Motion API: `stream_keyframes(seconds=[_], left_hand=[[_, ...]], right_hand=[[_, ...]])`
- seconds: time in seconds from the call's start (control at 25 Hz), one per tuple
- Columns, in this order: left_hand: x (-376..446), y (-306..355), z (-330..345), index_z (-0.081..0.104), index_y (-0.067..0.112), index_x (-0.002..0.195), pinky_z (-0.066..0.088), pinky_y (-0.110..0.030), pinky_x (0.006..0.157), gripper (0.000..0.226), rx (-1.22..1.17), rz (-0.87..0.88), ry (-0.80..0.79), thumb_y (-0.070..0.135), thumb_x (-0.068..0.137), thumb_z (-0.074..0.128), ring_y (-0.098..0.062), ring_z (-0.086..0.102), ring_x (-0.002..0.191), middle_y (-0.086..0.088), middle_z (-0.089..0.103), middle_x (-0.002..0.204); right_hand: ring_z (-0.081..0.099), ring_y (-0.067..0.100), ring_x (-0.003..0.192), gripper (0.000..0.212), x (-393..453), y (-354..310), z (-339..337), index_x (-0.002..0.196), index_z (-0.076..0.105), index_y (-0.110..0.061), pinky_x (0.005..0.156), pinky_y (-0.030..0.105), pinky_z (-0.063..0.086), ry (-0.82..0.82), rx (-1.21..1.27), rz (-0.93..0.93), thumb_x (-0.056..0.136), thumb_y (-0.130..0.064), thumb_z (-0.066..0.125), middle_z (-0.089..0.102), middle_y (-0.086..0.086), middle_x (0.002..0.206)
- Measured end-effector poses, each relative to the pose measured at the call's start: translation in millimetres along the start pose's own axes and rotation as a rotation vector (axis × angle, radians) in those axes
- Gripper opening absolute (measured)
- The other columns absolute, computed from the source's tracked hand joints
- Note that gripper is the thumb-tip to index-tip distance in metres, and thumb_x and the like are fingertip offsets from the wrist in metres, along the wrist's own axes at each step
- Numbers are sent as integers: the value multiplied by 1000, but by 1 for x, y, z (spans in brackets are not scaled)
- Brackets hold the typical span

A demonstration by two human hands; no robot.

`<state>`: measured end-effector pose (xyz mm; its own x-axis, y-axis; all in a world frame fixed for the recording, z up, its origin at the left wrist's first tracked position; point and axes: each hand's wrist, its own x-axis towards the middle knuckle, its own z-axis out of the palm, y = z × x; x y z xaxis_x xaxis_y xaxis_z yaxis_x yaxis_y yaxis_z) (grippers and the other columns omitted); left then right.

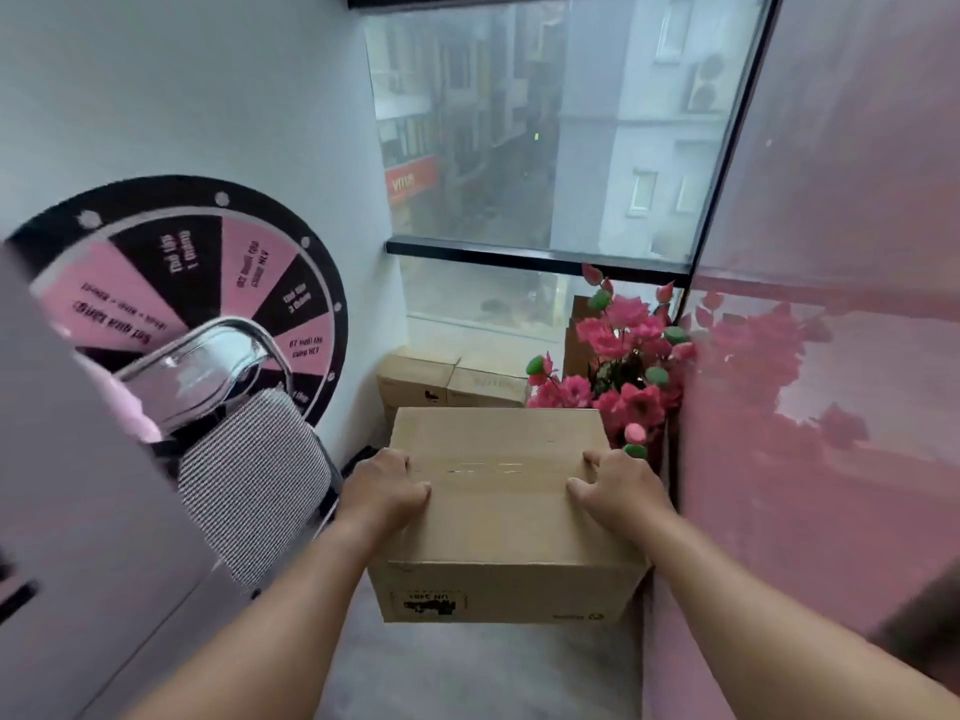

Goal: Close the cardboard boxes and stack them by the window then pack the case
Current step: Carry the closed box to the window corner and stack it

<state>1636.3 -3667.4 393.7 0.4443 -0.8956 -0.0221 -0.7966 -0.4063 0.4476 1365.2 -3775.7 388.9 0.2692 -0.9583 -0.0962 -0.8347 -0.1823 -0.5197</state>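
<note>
Cardboard box, closed, is held above the floor near the window, its front label reading "UN 3481" upside down. Left hand and right hand grip its sides, fingers curled over the top edges. Beyond it, more boxes sit below the glass.

A plain brown closed cardboard box bears a black printed label, beside bright pink artificial flowers with green buds, a pink-and-black segmented round wall wheel and a grey-and-white woven mesh chair back.
</note>
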Motion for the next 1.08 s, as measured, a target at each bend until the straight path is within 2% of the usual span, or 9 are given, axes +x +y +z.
stream_keyframes(seconds=[0.16,0.32,0.48,0.72,0.88,1.08], left_hand=[[118,8,0,62,17,80,43,-29,65,16,-13,-73,19,33,79,66,-26,62,82,-2,65,81],[233,-1,0,56,17,73,36,-27,55,13,-38,-152,34,27,75,64,-21,57,70,1,59,73],[360,-23,2,60,17,82,37,-28,60,12,-42,-183,32,27,76,63,-25,57,75,-1,60,79],[527,-48,-8,59,18,82,41,-27,60,13,-42,-155,-21,30,81,63,-23,58,78,2,60,79],[623,-70,-8,60,21,84,50,-31,69,13,-6,-174,-62,34,81,61,-23,61,83,1,63,83],[737,-100,16,57,20,79,40,-28,55,11,11,-265,-89,32,77,59,-17,57,72,1,61,79]], right_hand=[[63,31,108,41,126,-26,-6,118,67,-18,83,36,47,1,-33,-19,84,-41,65,69,6,115],[63,27,95,41,246,-53,8,119,66,-18,75,34,48,-64,-36,-37,83,-38,66,69,4,102],[61,28,115,51,372,-78,31,137,59,-20,89,34,48,-117,-81,-104,89,-37,65,67,6,126],[58,28,123,58,530,-129,52,144,53,-26,97,36,46,-165,-127,-80,89,-41,66,62,3,136],[57,26,124,61,625,-156,75,146,50,-26,99,35,46,-200,-107,-67,89,-40,65,59,1,140],[55,28,126,51,747,-174,122,142,55,-27,101,35,43,-265,-106,-83,91,-31,61,59,1,140]])
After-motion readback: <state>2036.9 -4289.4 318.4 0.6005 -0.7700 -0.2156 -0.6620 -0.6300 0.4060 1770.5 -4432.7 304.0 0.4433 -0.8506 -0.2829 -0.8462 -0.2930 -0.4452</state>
